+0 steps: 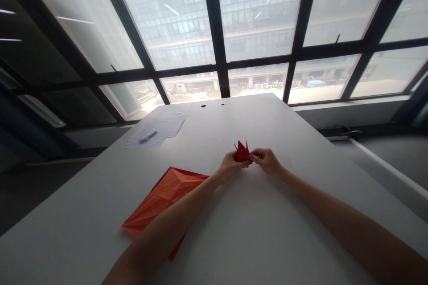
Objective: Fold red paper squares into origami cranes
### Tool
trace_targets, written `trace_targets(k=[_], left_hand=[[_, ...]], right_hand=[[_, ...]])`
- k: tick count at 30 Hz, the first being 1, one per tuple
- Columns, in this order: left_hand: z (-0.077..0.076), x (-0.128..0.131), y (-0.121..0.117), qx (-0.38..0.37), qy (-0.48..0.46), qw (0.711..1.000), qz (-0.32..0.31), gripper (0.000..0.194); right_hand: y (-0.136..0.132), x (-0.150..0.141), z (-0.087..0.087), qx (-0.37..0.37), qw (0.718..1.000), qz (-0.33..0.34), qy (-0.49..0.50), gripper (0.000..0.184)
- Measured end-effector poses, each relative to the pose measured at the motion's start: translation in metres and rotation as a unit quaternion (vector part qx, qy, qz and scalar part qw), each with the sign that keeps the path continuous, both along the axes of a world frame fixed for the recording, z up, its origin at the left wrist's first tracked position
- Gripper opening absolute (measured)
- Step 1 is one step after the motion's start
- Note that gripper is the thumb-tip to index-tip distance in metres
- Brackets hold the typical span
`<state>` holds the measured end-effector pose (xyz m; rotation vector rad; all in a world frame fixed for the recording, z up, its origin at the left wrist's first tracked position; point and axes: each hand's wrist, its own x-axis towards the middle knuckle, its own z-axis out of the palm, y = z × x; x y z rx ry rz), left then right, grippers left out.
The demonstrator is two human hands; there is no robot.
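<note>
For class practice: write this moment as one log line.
left hand: red origami model | right hand: same | near: creased orange sheet

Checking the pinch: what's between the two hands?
A red folded paper piece sits between the left hand and right hand, shown in the head view.

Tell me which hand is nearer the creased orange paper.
Left. The left hand is just right of the orange paper, its forearm crossing over it; the right hand is farther right, past the left hand.
</note>
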<state>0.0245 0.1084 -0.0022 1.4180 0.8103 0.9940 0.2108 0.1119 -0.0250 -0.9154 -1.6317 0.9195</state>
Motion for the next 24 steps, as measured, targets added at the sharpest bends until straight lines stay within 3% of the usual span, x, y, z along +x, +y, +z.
trace_targets(k=[5,24], left_hand=[[0.0022,0.0002,-0.0011,-0.009,-0.027,0.999,0.017,0.041],[0.0033,0.0019,-0.0044,0.0,0.038,0.999,0.025,0.037]], right_hand=[[-0.0009,-0.0037,-0.001,-0.001,0.999,-0.013,0.034,0.025],[-0.0007,-0.0042,-0.001,-0.015,0.996,-0.072,0.043,0.029]])
